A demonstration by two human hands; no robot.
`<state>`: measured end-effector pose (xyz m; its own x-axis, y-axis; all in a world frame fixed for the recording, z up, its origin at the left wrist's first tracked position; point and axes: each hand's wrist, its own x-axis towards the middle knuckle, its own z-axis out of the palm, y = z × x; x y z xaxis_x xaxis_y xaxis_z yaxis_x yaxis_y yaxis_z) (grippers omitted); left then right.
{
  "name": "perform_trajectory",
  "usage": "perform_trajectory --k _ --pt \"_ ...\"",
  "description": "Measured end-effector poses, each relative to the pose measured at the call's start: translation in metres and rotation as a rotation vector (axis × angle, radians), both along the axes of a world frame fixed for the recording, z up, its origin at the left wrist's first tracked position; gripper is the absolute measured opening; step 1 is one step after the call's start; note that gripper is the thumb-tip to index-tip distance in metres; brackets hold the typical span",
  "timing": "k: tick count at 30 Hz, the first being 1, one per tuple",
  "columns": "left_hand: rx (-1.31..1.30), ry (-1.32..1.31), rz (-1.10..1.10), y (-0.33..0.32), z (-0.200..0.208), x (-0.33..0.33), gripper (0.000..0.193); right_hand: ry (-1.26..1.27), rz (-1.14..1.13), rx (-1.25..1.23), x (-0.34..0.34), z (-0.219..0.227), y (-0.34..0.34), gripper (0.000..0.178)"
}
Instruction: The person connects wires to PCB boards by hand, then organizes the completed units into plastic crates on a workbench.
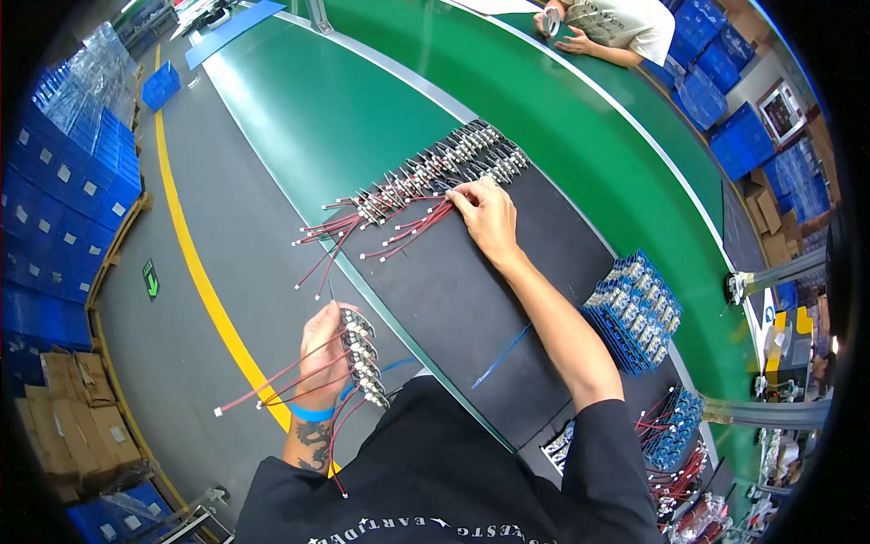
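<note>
My left hand (321, 363), at the lower middle left, is closed on a panel of small circuit boards (362, 355). Red-and-black wire leads with white plugs hang from that panel. On the black mat, my right hand (489, 218) has its fingertips pinched at the near edge of a long row of similar wired boards (408, 181). A bunch of red-and-black leads (417, 225) runs left from those fingertips. The fingers hide what exactly they pinch. A blue band (313, 413) circles my left wrist.
A stack of blue-edged board panels (634, 313) stands right of my right forearm. Below it lie blue boards with red wires (672, 433). A blue cord (503, 355) lies on the black mat (426, 308). Across the green bench, another person (616, 32) works. Blue crates (63, 199) line the left.
</note>
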<state>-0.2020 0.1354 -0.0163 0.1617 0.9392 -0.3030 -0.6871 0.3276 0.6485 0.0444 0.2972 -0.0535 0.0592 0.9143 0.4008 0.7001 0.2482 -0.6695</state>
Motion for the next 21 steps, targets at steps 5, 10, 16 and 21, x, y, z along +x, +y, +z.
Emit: perform_trajectory --k 5,10,16,21 --pt "0.001 0.107 0.018 0.000 0.001 0.003 0.029 -0.164 -0.087 0.096 -0.005 -0.006 -0.002 0.017" --pt "-0.016 0.118 -0.067 0.007 0.007 0.016 0.030 -0.194 -0.072 0.116 0.000 -0.005 -0.003 0.017" --pt "0.016 0.057 -0.153 0.012 0.006 0.020 0.030 -0.135 -0.086 -0.008 0.012 0.013 -0.003 0.014" --pt "0.023 0.043 -0.162 0.013 0.008 0.024 0.030 -0.207 0.020 -0.065 0.022 0.011 0.000 0.015"
